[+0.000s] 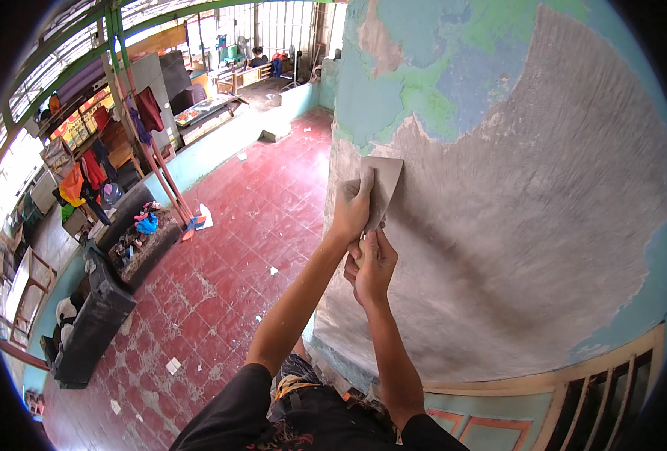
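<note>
My right grip [375, 269], near the middle of the frame, is closed around the pale yellowish handle of a scraper [387, 185], whose broad grey blade points up toward the top of the frame against the wall [491, 218]. Just above and to the left, my left grip [353, 209] lies along the blade's left edge, fingers pointing upward and touching the metal (I cannot tell whether they pinch it or only press). The scraper sits just right of centre, over the left part of a large bare grey patch. Above the blade, toward the upper edge, flaking blue and green paint [440, 71] borders that patch raggedly. My forearms come up from the lower edge, out of dark sleeves [232, 402]. Left of me spreads a red tiled floor [228, 282] strewn with pale flakes and scraps. Hanging clothes [86, 180] show at the left of the frame, and a barred opening [602, 406] with a light wooden frame stands at the lower right.
</note>
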The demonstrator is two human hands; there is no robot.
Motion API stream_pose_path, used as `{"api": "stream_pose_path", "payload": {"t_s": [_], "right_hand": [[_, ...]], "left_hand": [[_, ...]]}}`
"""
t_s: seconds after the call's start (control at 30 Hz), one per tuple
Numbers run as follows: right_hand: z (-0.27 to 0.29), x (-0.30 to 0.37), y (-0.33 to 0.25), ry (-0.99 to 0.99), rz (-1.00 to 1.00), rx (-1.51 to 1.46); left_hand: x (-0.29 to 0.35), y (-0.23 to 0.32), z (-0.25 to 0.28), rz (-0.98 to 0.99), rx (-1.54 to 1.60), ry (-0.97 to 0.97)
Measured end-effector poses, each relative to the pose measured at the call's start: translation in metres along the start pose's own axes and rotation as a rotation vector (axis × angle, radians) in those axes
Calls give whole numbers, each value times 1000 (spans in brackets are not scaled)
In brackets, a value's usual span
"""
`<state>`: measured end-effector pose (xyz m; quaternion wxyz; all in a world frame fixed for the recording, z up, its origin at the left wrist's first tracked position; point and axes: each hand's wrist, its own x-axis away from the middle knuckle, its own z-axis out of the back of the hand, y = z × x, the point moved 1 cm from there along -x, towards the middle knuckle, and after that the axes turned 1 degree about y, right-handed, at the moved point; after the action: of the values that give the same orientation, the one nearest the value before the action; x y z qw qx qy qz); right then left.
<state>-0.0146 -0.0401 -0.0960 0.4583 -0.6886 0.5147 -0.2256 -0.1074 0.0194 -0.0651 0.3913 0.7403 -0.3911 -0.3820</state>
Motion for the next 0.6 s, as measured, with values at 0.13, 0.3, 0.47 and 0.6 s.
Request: {"api": "stream_pose_path", "payload": {"t_s": [0.13,0.3,0.47,0.6], "right_hand": [[1,-1,4,1,-15,-22],[3,2,3,36,-31,36],[-6,-3,-3,10,-49,-16],[2,-1,2,19,-42,34]], "left_hand": [[0,0,0,25,-28,19],[-6,-23,11,-68,-147,65],[-3,3,2,-8,-63,63],[-8,-19,9,-88,-206,118]]}}
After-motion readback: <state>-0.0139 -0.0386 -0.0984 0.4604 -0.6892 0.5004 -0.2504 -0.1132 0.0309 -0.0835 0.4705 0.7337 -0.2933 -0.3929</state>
